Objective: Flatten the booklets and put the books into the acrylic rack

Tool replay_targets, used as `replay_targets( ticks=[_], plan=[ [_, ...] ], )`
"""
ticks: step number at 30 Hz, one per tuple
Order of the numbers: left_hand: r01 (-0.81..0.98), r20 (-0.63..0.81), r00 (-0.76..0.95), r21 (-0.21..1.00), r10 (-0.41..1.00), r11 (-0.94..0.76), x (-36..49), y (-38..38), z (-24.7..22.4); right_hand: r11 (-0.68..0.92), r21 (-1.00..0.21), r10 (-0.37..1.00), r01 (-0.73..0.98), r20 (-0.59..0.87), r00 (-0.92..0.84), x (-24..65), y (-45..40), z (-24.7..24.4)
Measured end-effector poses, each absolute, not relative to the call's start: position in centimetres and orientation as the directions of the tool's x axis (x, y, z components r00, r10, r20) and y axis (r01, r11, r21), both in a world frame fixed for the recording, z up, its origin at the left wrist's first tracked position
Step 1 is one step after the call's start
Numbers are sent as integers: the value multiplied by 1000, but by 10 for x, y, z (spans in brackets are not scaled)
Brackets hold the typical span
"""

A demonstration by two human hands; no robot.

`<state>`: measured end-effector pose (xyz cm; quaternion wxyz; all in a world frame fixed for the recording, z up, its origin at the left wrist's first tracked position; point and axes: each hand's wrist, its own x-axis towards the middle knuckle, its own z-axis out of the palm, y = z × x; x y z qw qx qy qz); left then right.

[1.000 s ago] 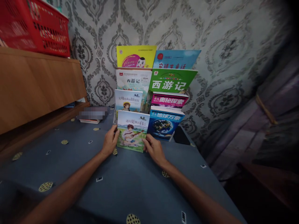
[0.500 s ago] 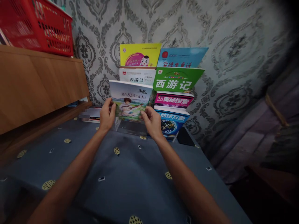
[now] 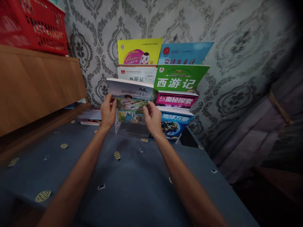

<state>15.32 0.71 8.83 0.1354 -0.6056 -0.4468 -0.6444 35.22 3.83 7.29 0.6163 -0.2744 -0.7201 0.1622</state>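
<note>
Between my two hands is a picture-covered book [image 3: 132,94], showing a guitar player on grass. My left hand [image 3: 109,112] is closed on its left edge, and my right hand [image 3: 152,116] grips the lower right edge. The book tilts back in front of a clear display rack [image 3: 134,128]. Behind it stand a white book [image 3: 137,75] and a yellow book [image 3: 140,50]. Below its lower edge shows part of a colourful book [image 3: 130,117]. To the right are a blue book [image 3: 187,52], a green book [image 3: 181,78], a magenta book [image 3: 175,100] and a globe-covered book [image 3: 175,123].
Blue patterned cloth [image 3: 132,176] covers the surface under my arms. At the left is a wooden cabinet [image 3: 42,75] with a red basket [image 3: 35,26] on top. Several books [image 3: 91,121] lie by the cabinet. A dark flat object [image 3: 189,138] lies right of the rack.
My hands have moved the held book slightly up and back towards the rack. The colourful book beneath it now shows more. The view has shifted a little.
</note>
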Motion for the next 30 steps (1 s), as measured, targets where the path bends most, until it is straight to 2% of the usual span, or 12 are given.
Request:
replay_targets(
  ticks=[5, 11, 20, 30],
  plan=[
    [721, 880, -238, 444, 412, -532, 149, 14, 81, 784, -576, 612, 230, 778, -140, 352, 42, 66],
    [758, 883, -227, 425, 410, -496, 141, 25, 71, 774, -560, 623, 296, 757, -198, 350, 49, 56],
    [784, 871, -206, 419, 445, -458, 149, 30, 65, 705, -519, 655, 483, 737, -165, 348, 58, 45],
    [715, 832, -255, 505, 493, -484, 146, 38, 64, 688, -507, 658, 519, 738, -152, 345, 64, 39]
  ],
)
